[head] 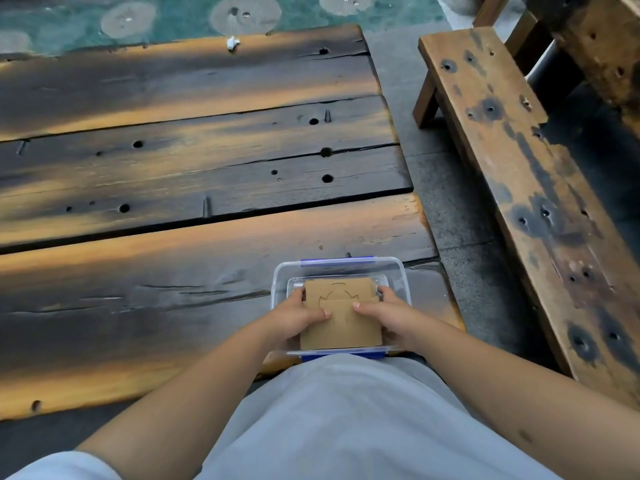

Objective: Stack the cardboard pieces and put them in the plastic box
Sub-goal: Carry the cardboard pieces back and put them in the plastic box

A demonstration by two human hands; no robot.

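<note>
cardboard pieces (341,320): brown | plastic box (398,271): clear, blue clips | table (173,168): orange-black streaked wood

The plastic box (341,271) sat on the surface (173,237) at its near right corner. The cardboard pieces (341,320) lay stacked within the box, the left hand (294,317) and right hand (384,313) flanking them. A bench (519,168) stood right of the surface.

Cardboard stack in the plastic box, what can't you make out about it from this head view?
- How many pieces the cardboard stack holds: only the top sheet shows.
- Its side edges: covered by the left hand and right hand.
- The plastic box floor and near wall: hidden by cardboard and the light clothing.
- The cut outline on the top sheet: too faint to read.
</note>
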